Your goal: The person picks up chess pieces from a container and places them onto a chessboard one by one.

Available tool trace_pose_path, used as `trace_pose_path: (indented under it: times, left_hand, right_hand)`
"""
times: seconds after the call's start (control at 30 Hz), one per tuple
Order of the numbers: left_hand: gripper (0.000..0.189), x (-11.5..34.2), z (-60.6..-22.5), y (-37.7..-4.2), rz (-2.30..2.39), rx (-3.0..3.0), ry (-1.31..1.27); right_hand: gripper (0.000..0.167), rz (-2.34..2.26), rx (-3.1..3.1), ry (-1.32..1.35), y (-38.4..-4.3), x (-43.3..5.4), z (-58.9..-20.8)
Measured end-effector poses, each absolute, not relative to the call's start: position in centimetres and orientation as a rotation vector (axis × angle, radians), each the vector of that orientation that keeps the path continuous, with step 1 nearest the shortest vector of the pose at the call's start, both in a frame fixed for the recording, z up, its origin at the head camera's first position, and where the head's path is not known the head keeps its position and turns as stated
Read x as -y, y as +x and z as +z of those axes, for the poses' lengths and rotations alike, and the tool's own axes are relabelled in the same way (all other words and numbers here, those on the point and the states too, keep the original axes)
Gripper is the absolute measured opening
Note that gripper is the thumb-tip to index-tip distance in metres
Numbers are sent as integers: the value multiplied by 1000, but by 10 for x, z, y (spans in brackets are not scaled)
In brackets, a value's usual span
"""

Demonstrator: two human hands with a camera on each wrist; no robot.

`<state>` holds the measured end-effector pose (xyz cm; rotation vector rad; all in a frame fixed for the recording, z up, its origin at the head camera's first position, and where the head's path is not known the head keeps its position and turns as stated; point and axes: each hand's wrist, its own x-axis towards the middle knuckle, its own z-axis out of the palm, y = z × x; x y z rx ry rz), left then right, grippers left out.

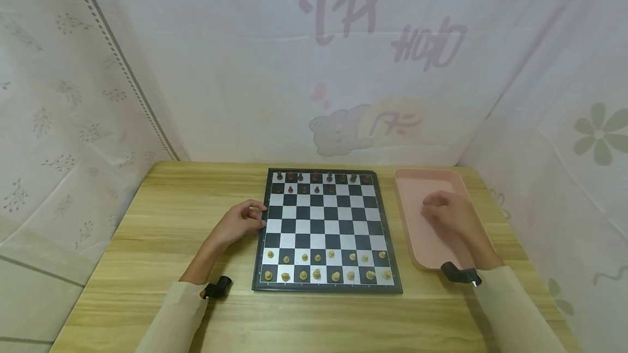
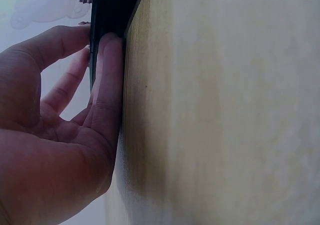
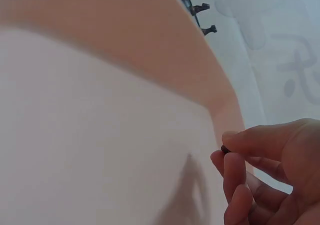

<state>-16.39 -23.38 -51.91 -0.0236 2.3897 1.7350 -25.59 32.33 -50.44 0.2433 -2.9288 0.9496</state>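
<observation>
A black-and-white chessboard (image 1: 317, 226) lies on the wooden table with pale pieces (image 1: 316, 274) along its near rows and dark red-brown pieces (image 1: 315, 176) along its far rows. The second dark row stops short of the right side. At the board's left edge rests my left hand (image 1: 242, 219), its fingertips against the dark side wall and rim (image 2: 114, 15). Over the pink tray (image 1: 406, 227), my right hand (image 1: 448, 211) pinches a small dark chess piece (image 3: 224, 149) between thumb and fingers, which cover most of it.
The tray, with raised rounded walls, stands just right of the board. Wooden tabletop (image 1: 314, 323) shows in front of and left of the board. Printed cloth (image 1: 235, 70) hangs behind the table and along both sides.
</observation>
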Motion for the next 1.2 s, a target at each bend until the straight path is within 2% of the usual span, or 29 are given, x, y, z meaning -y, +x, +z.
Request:
trace_pose_path:
  times: [0.23, 0.5, 0.7, 1.0, 1.2]
  left_hand:
    - [38, 234, -520, -165, 1738, -2388, -15]
    - [39, 234, -519, -164, 1738, -2393, -5]
    - [38, 235, -520, -164, 1745, -2385, -10]
    - [36, 233, -519, -165, 1749, -2374, -27]
    - [35, 233, -519, -165, 1748, -2376, -37]
  right_hand:
    - [28, 1146, 2895, 261, -261, -313, -491]
    - [28, 1171, 2846, 273, -262, -291, -474]
    - [45, 1396, 2913, 222, -263, -261, -467]
    - [28, 1465, 2845, 340, -281, -227, -471]
    - [25, 1491, 2867, 295, -287, -209, -474]
